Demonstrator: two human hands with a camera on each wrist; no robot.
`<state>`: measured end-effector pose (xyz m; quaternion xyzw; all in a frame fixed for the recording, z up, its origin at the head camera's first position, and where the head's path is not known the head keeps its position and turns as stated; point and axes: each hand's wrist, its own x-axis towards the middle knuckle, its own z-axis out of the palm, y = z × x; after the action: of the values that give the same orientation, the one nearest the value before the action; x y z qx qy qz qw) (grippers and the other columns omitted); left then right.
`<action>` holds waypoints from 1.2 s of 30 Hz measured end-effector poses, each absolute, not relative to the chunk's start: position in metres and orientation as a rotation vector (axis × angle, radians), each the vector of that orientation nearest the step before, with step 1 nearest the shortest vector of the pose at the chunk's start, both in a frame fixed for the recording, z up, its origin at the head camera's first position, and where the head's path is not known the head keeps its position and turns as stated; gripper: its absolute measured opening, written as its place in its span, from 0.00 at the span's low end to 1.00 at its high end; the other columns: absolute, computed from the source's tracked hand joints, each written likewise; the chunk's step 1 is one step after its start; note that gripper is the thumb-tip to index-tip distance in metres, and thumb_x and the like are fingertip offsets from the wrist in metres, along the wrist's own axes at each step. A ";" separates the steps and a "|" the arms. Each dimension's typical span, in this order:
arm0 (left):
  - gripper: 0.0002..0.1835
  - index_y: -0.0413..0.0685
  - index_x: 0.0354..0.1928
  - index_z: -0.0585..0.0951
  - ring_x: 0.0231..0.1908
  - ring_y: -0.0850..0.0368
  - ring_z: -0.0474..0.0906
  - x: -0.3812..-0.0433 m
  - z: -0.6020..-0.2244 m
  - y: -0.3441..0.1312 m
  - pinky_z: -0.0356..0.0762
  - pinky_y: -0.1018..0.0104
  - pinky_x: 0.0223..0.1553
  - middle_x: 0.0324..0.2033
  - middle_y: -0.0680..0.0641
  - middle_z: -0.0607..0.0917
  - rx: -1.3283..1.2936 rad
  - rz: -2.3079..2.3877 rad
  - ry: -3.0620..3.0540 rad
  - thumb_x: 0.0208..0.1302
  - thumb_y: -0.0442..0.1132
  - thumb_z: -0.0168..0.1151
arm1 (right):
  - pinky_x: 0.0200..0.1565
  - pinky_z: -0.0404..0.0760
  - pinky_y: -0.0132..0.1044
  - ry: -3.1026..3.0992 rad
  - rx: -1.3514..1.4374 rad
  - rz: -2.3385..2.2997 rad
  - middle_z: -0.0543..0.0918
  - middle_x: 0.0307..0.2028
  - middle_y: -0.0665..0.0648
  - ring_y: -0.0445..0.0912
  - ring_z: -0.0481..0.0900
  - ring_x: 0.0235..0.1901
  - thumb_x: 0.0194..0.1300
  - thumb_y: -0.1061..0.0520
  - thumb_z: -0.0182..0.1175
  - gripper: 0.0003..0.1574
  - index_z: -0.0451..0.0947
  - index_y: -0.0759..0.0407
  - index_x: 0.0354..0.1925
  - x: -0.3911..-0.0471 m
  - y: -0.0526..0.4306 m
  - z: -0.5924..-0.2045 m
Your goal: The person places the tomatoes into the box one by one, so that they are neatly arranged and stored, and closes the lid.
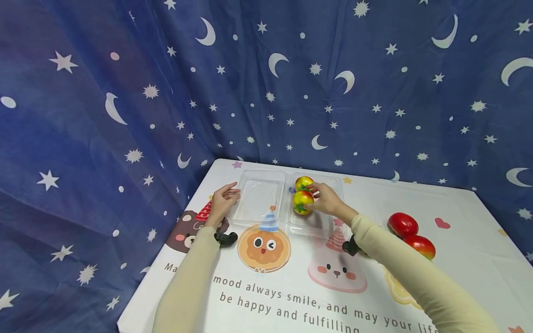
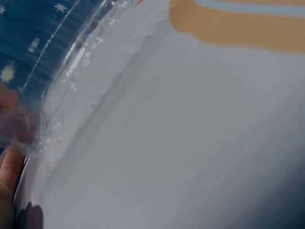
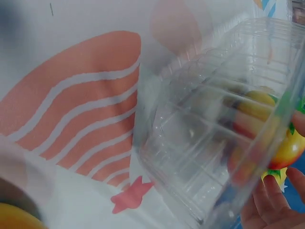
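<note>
An opened clear plastic clamshell box (image 1: 260,196) lies at the back of the table. Two yellow-red fruits with green star-shaped leaf caps, looking like persimmons, sit in its right half. My right hand (image 1: 326,200) grips the near persimmon (image 1: 300,203) between thumb and fingers, close against the far persimmon (image 1: 304,182). In the right wrist view, both fruits show partly through the box wall (image 3: 200,124), with fingers (image 3: 274,200) beside them. At the box's left edge, my left hand (image 1: 225,199) touches the rim with extended fingers; the left wrist view catches only part of it.
To the right of my right forearm lie two red fruits, one farther back (image 1: 403,225) and one nearer (image 1: 421,246), the nearer partly behind the sleeve. A white printed tablecloth (image 1: 258,300) covers the table. Behind the table hangs a blue curtain (image 1: 291,83) with moons and stars.
</note>
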<state>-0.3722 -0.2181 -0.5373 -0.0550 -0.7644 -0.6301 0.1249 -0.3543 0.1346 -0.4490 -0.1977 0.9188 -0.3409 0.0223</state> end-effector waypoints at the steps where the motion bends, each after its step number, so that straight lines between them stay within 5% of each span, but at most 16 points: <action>1: 0.25 0.38 0.64 0.75 0.39 0.57 0.83 -0.371 -0.536 -0.218 0.80 0.76 0.35 0.49 0.35 0.84 -0.163 -1.839 -2.234 0.64 0.29 0.62 | 0.53 0.80 0.52 2.845 -0.617 -1.052 0.78 0.51 0.74 0.66 0.80 0.48 0.50 0.63 0.75 0.40 0.72 0.75 0.59 -0.354 0.135 -0.449; 8: 0.26 0.30 0.63 0.74 0.42 0.43 0.83 -0.353 -0.508 -0.214 0.84 0.67 0.38 0.50 0.27 0.81 -0.193 -1.885 -2.236 0.63 0.26 0.61 | 0.54 0.78 0.55 2.855 -0.613 -1.039 0.75 0.54 0.76 0.68 0.78 0.51 0.53 0.61 0.73 0.39 0.70 0.74 0.60 -0.352 0.152 -0.436; 12: 0.26 0.30 0.64 0.73 0.45 0.37 0.81 -0.349 -0.503 -0.212 0.83 0.70 0.38 0.51 0.26 0.81 -0.173 -1.874 -2.268 0.63 0.26 0.61 | 0.54 0.78 0.56 2.891 -0.561 -1.018 0.75 0.55 0.76 0.69 0.78 0.51 0.57 0.59 0.71 0.38 0.70 0.74 0.61 -0.349 0.178 -0.429; 20: 0.25 0.39 0.64 0.76 0.37 0.62 0.82 -0.372 -0.538 -0.215 0.80 0.77 0.34 0.49 0.33 0.84 -0.148 -1.832 -2.227 0.64 0.29 0.63 | 0.52 0.80 0.56 2.961 -0.406 -0.948 0.76 0.55 0.76 0.68 0.78 0.51 0.61 0.56 0.69 0.36 0.70 0.73 0.61 -0.337 0.239 -0.419; 28: 0.26 0.35 0.64 0.74 0.37 0.60 0.82 -0.364 -0.526 -0.215 0.81 0.74 0.35 0.50 0.30 0.83 -0.158 -1.875 -2.238 0.64 0.28 0.63 | 0.48 0.82 0.55 2.940 -0.448 -0.907 0.78 0.51 0.76 0.68 0.80 0.49 0.61 0.56 0.69 0.33 0.72 0.74 0.57 -0.307 0.279 -0.427; 36: 0.25 0.31 0.64 0.73 0.44 0.43 0.82 -0.349 -0.505 -0.208 0.82 0.71 0.38 0.51 0.27 0.81 -0.164 -1.862 -2.271 0.64 0.26 0.61 | 0.46 0.84 0.52 2.878 -0.460 -0.867 0.84 0.42 0.66 0.57 0.83 0.42 0.60 0.54 0.70 0.30 0.76 0.71 0.54 -0.278 0.297 -0.433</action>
<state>-0.3487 -0.2083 -0.5053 -0.0555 -0.7683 -0.6298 0.0999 -0.2780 0.2967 -0.4332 -0.1510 0.9453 -0.2847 0.0503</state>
